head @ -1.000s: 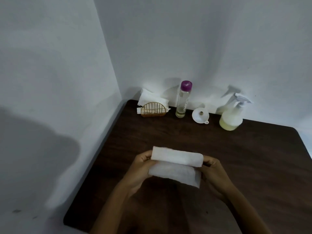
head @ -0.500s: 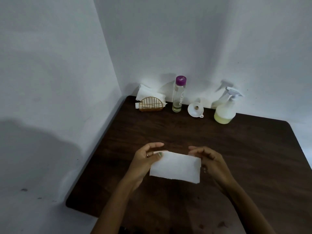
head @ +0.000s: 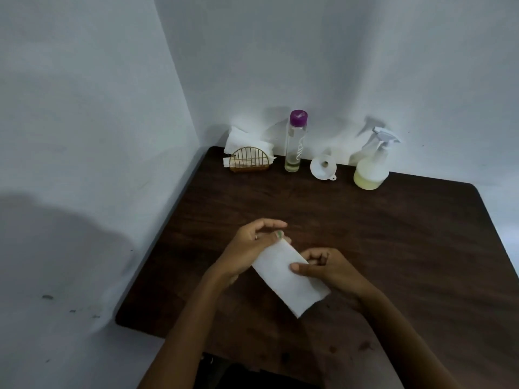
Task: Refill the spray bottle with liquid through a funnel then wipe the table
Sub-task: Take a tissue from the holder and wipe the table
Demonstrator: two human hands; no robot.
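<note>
A folded white paper towel point(head: 289, 279) hangs just above the dark wooden table point(head: 393, 234), held at both ends. My left hand point(head: 250, 248) pinches its far corner and my right hand point(head: 331, 269) grips its right edge with the thumb on top. At the back wall stand the spray bottle point(head: 372, 167) with pale yellow liquid in its base, a white funnel point(head: 323, 167) lying beside it, and a tall clear bottle point(head: 295, 141) with a purple cap and a little liquid at the bottom.
A gold wire napkin holder point(head: 248, 161) with white napkins sits in the back left corner. White walls close the table on the left and behind. The table's front left corner point(head: 123, 321) is rounded.
The towel has been folded from a wide two-layer sheet into a narrower strip and turned diagonally. Both hands have come closer together. The view has tilted down slightly.
</note>
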